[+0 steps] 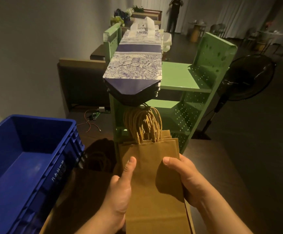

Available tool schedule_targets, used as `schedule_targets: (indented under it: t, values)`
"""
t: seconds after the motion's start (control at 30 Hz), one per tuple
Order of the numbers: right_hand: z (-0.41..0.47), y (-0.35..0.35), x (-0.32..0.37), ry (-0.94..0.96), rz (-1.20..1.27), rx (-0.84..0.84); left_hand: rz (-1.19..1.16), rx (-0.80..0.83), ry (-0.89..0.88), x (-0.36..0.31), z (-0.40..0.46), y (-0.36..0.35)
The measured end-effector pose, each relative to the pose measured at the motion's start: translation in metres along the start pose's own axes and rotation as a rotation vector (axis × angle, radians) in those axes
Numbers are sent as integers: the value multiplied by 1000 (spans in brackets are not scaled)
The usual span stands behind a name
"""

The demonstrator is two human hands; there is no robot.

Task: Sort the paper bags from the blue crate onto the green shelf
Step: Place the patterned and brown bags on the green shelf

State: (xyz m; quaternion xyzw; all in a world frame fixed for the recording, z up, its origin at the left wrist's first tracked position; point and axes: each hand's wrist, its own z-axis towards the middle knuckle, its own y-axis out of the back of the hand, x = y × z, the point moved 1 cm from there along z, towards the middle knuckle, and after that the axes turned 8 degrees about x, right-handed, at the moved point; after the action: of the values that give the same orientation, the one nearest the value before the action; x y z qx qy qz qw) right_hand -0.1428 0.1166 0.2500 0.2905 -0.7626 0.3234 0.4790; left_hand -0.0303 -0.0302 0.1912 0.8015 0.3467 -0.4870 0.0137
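Both hands hold a stack of flat brown paper bags [154, 174] between them, low in the head view. The left hand [120, 188] grips the stack's left edge, thumb laid on the top bag and the fingers hidden beneath; the right hand [184, 181] grips the right edge the same way, thumb on top and fingers curled under. This grip from both sides looks meant to keep the loose bags squared and stop them fanning out while they are carried. The twisted paper handles [143, 124] point away from the person, toward the green shelf [213, 68] that stands just beyond the grip, so the stack would go in handle-end first. On the shelf's top level, above and ahead of the hands, lies a pile of flattened blue-and-white patterned bags [135, 65], with white bags [144, 26] farther back on the same level; like seems to be kept with like, which would leave the brown stack a lower level, and the middle and lower shelves ahead of the grip show bare green surface. To the left of the left hand sits the blue crate [27, 157], and the part of its floor that is visible holds nothing, so the sorting is judged to be near its end. A black standing fan [248, 78] is off to the right beyond the shelf, loose wires [90, 122] lie on the floor past the crate, and a person in dark clothes [175, 14] stands far back in the room.
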Motion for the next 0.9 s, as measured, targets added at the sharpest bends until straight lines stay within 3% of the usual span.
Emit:
schedule_targets:
  t: [0.33, 0.63, 0.9]
  values:
    - [-5, 15, -17, 37, 85, -41, 215, 201, -44, -13, -14, -16]
    - [15, 24, -21, 96, 131, -107, 309, 229, -110, -32, 7, -23]
    - [46, 28, 9, 76, 116, -197, 95, 353, 22, -77, 23, -51]
